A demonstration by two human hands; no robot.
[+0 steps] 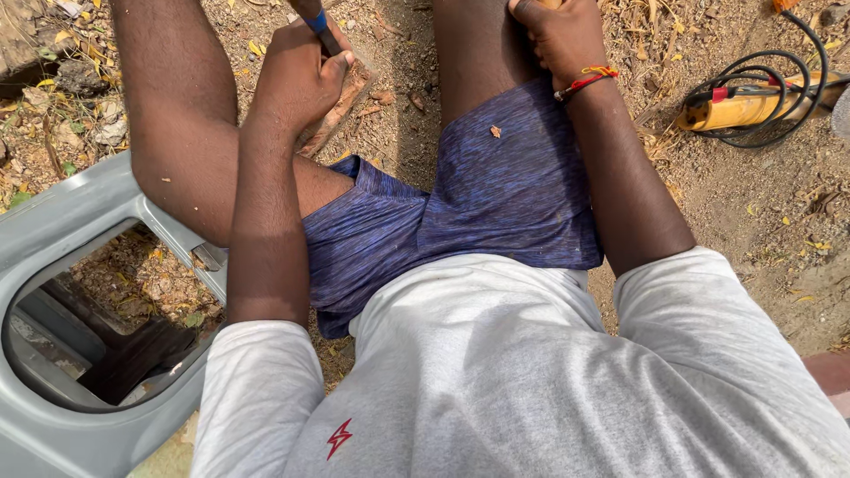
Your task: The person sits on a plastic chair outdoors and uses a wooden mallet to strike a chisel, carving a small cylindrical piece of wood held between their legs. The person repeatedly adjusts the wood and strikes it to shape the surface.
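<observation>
Tool handle [317,25] upright in left grip [297,75]

Left hand [297,75] gripping dark tool [317,22] over wood piece [341,111] on dirt. Right hand [560,35] closed at knee, contents hidden. Yellow power tool [753,104] right; grey panel [62,221] left.
</observation>
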